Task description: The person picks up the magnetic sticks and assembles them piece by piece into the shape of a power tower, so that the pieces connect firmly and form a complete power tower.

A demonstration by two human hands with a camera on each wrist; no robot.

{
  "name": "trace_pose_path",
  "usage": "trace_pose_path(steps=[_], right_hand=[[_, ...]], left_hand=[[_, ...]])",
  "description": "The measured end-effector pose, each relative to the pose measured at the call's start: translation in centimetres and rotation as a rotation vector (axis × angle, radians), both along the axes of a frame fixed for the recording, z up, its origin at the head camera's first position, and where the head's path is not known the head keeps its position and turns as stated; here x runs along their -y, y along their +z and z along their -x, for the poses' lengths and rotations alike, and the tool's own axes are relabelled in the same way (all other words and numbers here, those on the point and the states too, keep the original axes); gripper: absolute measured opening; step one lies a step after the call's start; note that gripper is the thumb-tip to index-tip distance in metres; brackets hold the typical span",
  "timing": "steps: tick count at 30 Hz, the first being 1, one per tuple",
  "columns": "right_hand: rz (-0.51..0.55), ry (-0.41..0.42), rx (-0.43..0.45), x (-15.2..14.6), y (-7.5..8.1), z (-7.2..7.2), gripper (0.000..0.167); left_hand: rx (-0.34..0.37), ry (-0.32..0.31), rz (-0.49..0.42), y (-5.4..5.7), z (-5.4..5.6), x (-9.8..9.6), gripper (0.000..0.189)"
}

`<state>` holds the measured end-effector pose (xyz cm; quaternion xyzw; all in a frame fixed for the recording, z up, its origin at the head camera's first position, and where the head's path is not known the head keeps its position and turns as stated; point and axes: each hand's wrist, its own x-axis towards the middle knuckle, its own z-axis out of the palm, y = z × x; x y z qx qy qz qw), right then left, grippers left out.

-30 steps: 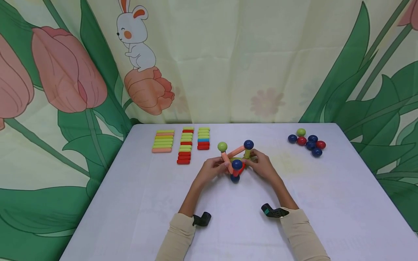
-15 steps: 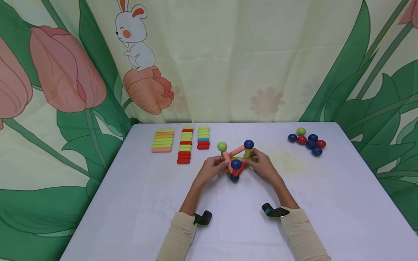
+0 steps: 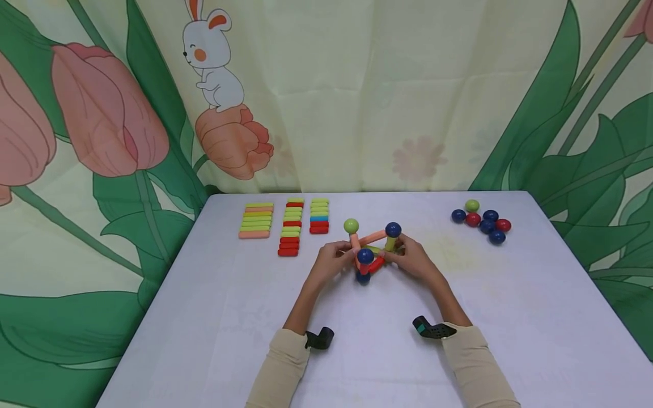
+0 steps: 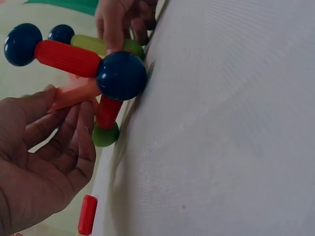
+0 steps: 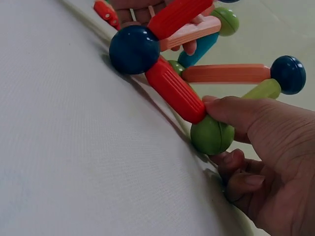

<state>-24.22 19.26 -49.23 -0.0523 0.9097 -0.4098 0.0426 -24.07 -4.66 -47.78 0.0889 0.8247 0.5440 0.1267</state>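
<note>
A frame of magnetic sticks and balls [image 3: 375,265] stands on the white table between both hands. My left hand [image 3: 331,262] pinches a salmon-coloured stick [image 4: 74,94] on its left side between thumb and fingers. At the near corner, a red stick [image 4: 66,58] rises from one dark blue ball [image 4: 121,75] to another [image 4: 22,44]. My right hand [image 3: 414,258] holds the lower right corner: its thumb presses where a red stick [image 5: 175,91] meets a green ball [image 5: 212,135], fingers curled beneath. A salmon stick [image 5: 226,73] runs to a dark blue ball [image 5: 288,74] on the far right.
Back left, loose sticks lie in three columns: long green and salmon ones [image 3: 256,224], a red and green column [image 3: 290,232], and shorter ones including a blue stick [image 3: 319,219]. Back right is a cluster of loose dark blue, red and green balls [image 3: 487,226]. A printed curtain [image 3: 367,113] hangs behind.
The frame has turned slightly between the hands: its near corner has shifted left, while the far green and blue balls have shifted right. Both hands keep their hold.
</note>
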Motion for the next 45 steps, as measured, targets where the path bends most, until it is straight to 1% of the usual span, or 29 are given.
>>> trace_pose_path(steps=[5, 8, 11, 13, 16, 18, 20, 24, 28, 30, 33, 35, 36, 38, 40, 43, 45], right_hand=[[-0.001, 0.039, 0.020, -0.3, -0.1, 0.0, 0.047], [0.014, 0.072, 0.022, -0.5, -0.1, 0.0, 0.044], [0.015, 0.110, 0.029, -0.8, -0.2, -0.1, 0.044], [0.021, 0.122, 0.044, -1.0, -0.2, -0.2, 0.044], [0.019, 0.139, 0.058, -1.3, -0.1, -0.4, 0.048], [0.017, 0.137, 0.065, -1.4, 0.0, -0.5, 0.050], [0.014, 0.143, 0.061, -1.4, 0.0, -0.6, 0.050], [0.000, 0.147, 0.054, -1.4, -0.2, -0.9, 0.049], [-0.008, 0.149, 0.043, -1.3, -0.5, -1.1, 0.049], [-0.008, 0.153, 0.044, -1.3, -0.5, -1.2, 0.050], [-0.002, 0.157, 0.049, -1.2, -0.5, -1.5, 0.052], [0.003, 0.162, 0.054, -1.1, -0.4, -1.6, 0.054], [0.005, 0.161, 0.056, -1.1, -0.3, -1.6, 0.055], [0.007, 0.156, 0.058, -1.0, -0.3, -1.7, 0.056], [0.010, 0.150, 0.057, -0.8, -0.3, -1.7, 0.055], [0.016, 0.151, 0.033, -0.5, -0.3, -1.7, 0.049], [0.021, 0.155, 0.006, -0.3, -0.3, -1.8, 0.043]], left_hand=[[-0.053, 0.027, 0.020, 0.0, 0.2, 0.3, 0.037], [-0.093, 0.069, 0.042, 0.1, 0.1, 1.3, 0.033], [-0.159, 0.149, 0.094, 0.6, -0.2, 3.0, 0.023], [-0.206, 0.225, 0.161, 0.9, -0.3, 4.4, 0.018], [-0.269, 0.328, 0.282, 1.4, -0.1, 6.6, 0.016], [-0.278, 0.388, 0.353, 1.5, 0.1, 7.9, 0.016], [-0.263, 0.425, 0.396, 1.6, 0.2, 9.2, 0.018], [-0.211, 0.484, 0.431, 1.4, 0.6, 12.0, 0.023], [-0.167, 0.532, 0.476, 0.8, 1.4, 15.0, 0.034], [-0.106, 0.545, 0.474, 0.6, 1.6, 16.2, 0.042], [-0.005, 0.525, 0.480, 0.2, 1.8, 17.6, 0.050], [0.032, 0.501, 0.497, -0.1, 2.0, 18.2, 0.052], [0.036, 0.485, 0.513, -0.2, 2.2, 18.5, 0.052], [0.019, 0.468, 0.544, -0.3, 2.4, 18.8, 0.052], [-0.017, 0.472, 0.572, -0.3, 2.7, 19.0, 0.051], [-0.108, 0.481, 0.665, -0.1, 3.1, 19.4, 0.044], [-0.143, 0.490, 0.733, 0.2, 3.2, 19.6, 0.036]])
